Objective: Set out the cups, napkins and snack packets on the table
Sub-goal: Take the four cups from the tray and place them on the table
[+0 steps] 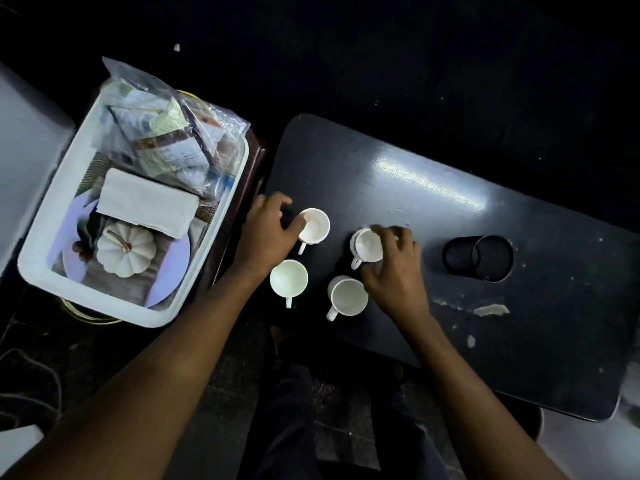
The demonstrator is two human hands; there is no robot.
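Note:
Several white cups stand on the dark table (433,188). My left hand (268,230) grips the rim of the far left cup (317,228). My right hand (394,265) holds the far right cup (367,247) from above by its rim. Two more cups, the near left cup (288,279) and the near right cup (348,295), stand free in front. At the left, a white bin (45,244) holds a clear bag of snack packets (166,133) and a folded stack of white napkins (145,202).
A black round holder (479,258) lies on the table to the right of the cups. The bin also holds a white pumpkin (124,247) on a lilac plate (173,271). Peeled patches mark the table's near right. My legs are below the table edge.

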